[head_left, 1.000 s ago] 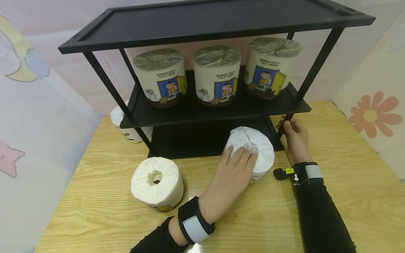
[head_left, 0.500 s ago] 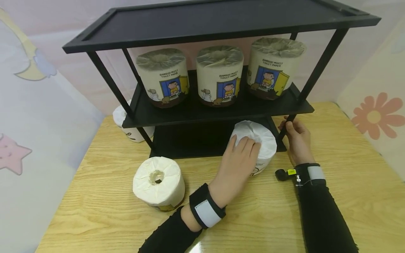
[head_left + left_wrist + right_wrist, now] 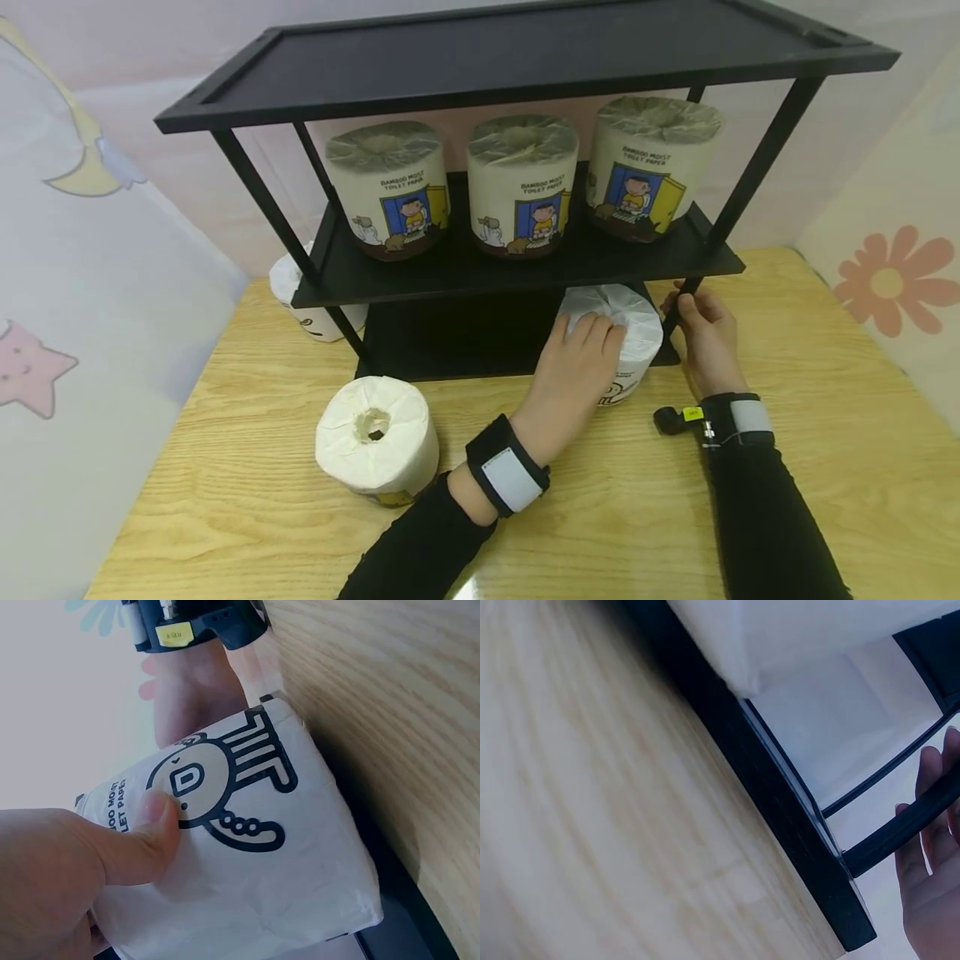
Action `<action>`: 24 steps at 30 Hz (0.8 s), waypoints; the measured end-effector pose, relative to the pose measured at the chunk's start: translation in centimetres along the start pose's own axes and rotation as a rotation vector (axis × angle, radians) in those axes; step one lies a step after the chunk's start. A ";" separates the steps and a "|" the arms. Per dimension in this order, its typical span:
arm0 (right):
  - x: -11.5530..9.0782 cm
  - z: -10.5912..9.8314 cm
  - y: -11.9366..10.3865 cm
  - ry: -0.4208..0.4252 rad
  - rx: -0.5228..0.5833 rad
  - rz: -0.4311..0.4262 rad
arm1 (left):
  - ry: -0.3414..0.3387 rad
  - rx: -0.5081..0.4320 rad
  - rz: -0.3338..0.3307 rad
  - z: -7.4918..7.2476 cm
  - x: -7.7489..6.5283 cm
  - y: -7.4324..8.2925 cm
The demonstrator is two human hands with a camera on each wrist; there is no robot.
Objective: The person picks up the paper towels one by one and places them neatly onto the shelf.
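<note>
Left hand (image 3: 573,375) grips the white roll (image 3: 641,329) at the lower shelf's (image 3: 450,354) 5 o'clock edge; right hand (image 3: 708,346) holds the 4 o'clock post (image 3: 889,840). Assessed risk: carried low, the roll could snag and tip.

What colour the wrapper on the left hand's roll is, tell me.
White wrapper, black print; clearest in the left wrist view.

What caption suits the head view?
Left hand grips a white wrapped roll at the lower front of a black rack; right hand holds its post.
</note>
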State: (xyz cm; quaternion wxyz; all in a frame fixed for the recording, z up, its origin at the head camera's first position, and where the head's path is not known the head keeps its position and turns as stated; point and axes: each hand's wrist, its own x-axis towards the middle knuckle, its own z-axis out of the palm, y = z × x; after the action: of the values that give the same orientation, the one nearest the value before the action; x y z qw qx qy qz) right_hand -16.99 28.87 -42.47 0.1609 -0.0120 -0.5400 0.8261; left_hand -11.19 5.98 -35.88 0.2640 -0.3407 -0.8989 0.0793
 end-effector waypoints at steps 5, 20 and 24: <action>0.0 0.0 0.0 0.000 0.044 0.000 | 0.006 0.017 0.005 0.5 0.4 -0.2; 0.0 -0.1 0.0 -0.007 0.069 -0.014 | -0.016 -0.089 -0.059 0.8 1.3 -0.5; 0.0 0.0 0.0 -0.011 0.078 -0.015 | 0.048 -0.095 -0.082 1.0 1.4 -0.5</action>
State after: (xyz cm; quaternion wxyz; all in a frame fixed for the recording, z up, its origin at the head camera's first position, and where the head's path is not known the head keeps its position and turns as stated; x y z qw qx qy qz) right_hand -16.98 28.84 -42.50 0.1646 0.0028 -0.5082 0.8454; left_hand -12.88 6.60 -35.99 0.2718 -0.3176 -0.9083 0.0174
